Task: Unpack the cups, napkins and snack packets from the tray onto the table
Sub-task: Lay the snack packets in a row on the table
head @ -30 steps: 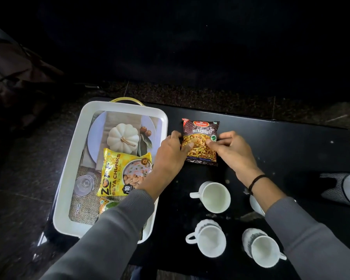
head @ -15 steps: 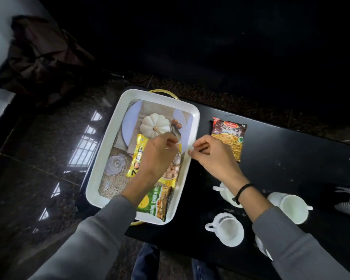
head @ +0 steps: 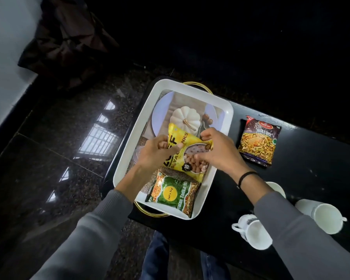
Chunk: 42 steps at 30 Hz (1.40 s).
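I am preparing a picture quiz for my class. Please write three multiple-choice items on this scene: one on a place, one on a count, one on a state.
1. Where does the brown mixture packet lie?
A. on the black table
B. in the tray
C. on the floor

2. How many snack packets are inside the white tray?
A. one
B. two
C. four

3. The yellow soya chunks packet is:
A. lying untouched
B. gripped by both hands
C. torn open

A: it rests on the table right of the tray.
B: yellow and green packet.
B: left hand and right hand grip it.

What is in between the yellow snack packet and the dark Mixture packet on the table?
In the head view, the right hand, the white tray's rim and bare black table.
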### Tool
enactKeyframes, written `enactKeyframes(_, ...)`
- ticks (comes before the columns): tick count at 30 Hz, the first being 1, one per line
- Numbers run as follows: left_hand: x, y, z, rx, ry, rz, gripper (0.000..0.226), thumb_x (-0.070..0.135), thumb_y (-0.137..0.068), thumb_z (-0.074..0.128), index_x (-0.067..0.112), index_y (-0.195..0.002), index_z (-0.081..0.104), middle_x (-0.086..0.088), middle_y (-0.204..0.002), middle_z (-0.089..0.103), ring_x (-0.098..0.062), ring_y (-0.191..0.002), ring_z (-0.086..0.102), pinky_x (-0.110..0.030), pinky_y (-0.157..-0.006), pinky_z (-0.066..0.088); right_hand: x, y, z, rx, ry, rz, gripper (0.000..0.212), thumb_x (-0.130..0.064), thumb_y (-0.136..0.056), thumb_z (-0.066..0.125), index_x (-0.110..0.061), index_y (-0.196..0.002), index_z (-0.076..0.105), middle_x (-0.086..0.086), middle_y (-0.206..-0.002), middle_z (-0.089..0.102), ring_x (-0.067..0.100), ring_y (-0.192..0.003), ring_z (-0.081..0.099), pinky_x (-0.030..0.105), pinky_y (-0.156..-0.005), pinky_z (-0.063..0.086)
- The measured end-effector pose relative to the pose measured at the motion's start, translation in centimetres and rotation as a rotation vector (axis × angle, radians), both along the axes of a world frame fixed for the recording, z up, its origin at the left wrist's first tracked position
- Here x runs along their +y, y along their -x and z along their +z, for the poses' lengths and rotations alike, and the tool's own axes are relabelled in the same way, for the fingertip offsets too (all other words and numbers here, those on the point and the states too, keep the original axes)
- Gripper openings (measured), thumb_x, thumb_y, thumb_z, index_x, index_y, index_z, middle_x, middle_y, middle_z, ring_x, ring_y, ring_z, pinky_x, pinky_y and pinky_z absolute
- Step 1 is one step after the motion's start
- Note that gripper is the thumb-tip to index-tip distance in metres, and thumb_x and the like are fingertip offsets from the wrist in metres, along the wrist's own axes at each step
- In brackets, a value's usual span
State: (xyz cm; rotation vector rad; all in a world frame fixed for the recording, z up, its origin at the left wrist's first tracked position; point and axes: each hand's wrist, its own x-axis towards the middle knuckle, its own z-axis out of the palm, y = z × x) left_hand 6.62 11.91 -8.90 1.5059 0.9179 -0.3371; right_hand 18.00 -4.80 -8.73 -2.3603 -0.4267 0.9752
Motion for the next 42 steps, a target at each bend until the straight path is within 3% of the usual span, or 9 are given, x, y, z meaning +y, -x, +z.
enactKeyframes(5, 1.3, -1.2, 1.9, -0.138, 0.187, 0.067, 0.035, 0.022, -0.09, 0.078, 0.01, -0.118, 0.06, -0.011, -0.117, 0.076, -0.029, -0.105, 0.074, -0.035, -0.08, 0.059, -1.8, -1.5, 1.1, 0.183, -0.282, -0.269, 0.053, -0.016, -0.07, 0.095, -0.023, -0.115, 0.068, -0.007, -0.113, 0.074, 0.014, -0.107, 0.07, 0.021, -0.082, 0.056)
enactKeyframes(11, 1.8, -2.6, 3.2, -0.074, 0.235, 0.08, 0.061, 0.075, -0.086, 0.058, 0.033, -0.128, 0.066, 0.001, -0.128, 0.072, -0.022, -0.122, 0.066, -0.054, -0.107, 0.046, -2.3, -1.5, 1.3, 0.199, -0.531, -0.463, 0.007, -0.023, -0.093, 0.075, -0.025, -0.088, 0.079, -0.008, -0.089, 0.082, 0.005, -0.091, 0.076, 0.016, -0.08, 0.058)
enactKeyframes(18, -0.2, -3.3, 1.9, -0.164, 0.102, 0.23, 0.03, 0.043, -0.104, 0.053, 0.028, -0.092, 0.076, 0.008, -0.081, 0.08, -0.003, -0.068, 0.075, -0.017, -0.05, 0.056, -1.5, -0.9, 1.0, 0.317, -0.539, -0.813, 0.018, -0.026, -0.101, 0.065, -0.021, -0.086, 0.074, 0.003, -0.11, 0.076, 0.023, -0.116, 0.067, 0.048, -0.106, 0.054)
enactKeyframes(23, -0.2, -4.6, 3.1, -0.296, -0.053, 0.097, 0.041, 0.048, -0.105, 0.048, 0.03, -0.08, 0.074, 0.004, -0.075, 0.077, -0.009, -0.068, 0.073, -0.03, -0.061, 0.061, -2.8, -1.1, 2.0, 0.069, -0.492, -0.656, 0.019, -0.037, -0.103, 0.059, -0.025, -0.09, 0.067, 0.004, -0.102, 0.076, 0.022, -0.105, 0.072, 0.049, -0.091, 0.062)
enactKeyframes(26, -1.8, -5.2, 3.1, -0.291, -0.44, -0.103, 0.047, 0.051, -0.107, 0.039, 0.015, -0.089, 0.064, 0.008, -0.052, 0.048, -0.004, -0.047, 0.048, -0.028, -0.051, 0.041, -2.8, -0.5, 2.3, -0.282, -0.35, -0.649, 0.027, -0.042, -0.109, 0.043, -0.024, -0.096, 0.057, -0.005, -0.085, 0.067, 0.014, -0.089, 0.07, 0.038, -0.07, 0.061)
enactKeyframes(29, -4.3, -5.8, 3.0, -0.258, -0.68, -0.181, 0.043, 0.045, -0.11, 0.035, 0.01, -0.102, 0.059, 0.007, -0.058, 0.044, -0.022, -0.051, 0.057, -0.037, -0.048, 0.045, -2.7, 0.0, 2.0, -0.512, -0.167, -0.676, 0.037, -0.043, -0.112, 0.031, -0.017, -0.106, 0.056, -0.006, -0.068, 0.057, 0.023, -0.07, 0.067, 0.041, -0.056, 0.056)
enactKeyframes(34, -5.9, -6.0, 2.8, -0.343, -0.637, -0.207, 0.031, 0.038, -0.111, 0.038, 0.023, -0.084, 0.044, 0.009, -0.064, 0.045, -0.01, -0.049, 0.053, -0.015, -0.036, 0.036, -4.2, -0.5, 1.5, -0.509, -0.135, -0.666, 0.04, -0.045, -0.112, 0.025, -0.018, -0.114, 0.055, -0.011, -0.062, 0.05, 0.001, -0.056, 0.053, 0.022, -0.046, 0.041)
enactKeyframes(38, -6.1, -6.9, 3.6, -0.448, -0.669, -0.237, 0.035, 0.041, -0.108, 0.041, 0.034, -0.074, 0.038, 0.008, -0.06, 0.042, -0.005, -0.045, 0.042, -0.015, -0.038, 0.031, -5.6, -0.8, 2.2, -0.444, -0.076, -0.679, 0.042, -0.051, -0.11, 0.025, -0.019, -0.113, 0.053, -0.013, -0.073, 0.052, 0.006, -0.065, 0.051, 0.026, -0.054, 0.039)
enactKeyframes(42, -5.8, -8.9, 5.8, -0.562, -0.877, -0.604, 0.024, 0.049, -0.106, 0.036, 0.03, -0.093, 0.043, 0.001, -0.051, 0.053, -0.027, -0.05, 0.057, -0.033, -0.048, 0.042, -8.9, -1.2, 3.7, -0.215, -0.323, -0.534, 0.049, -0.074, -0.094, 0.043, -0.031, -0.117, 0.051, -0.011, -0.117, 0.065, 0.01, -0.109, 0.063, 0.033, -0.089, 0.051)
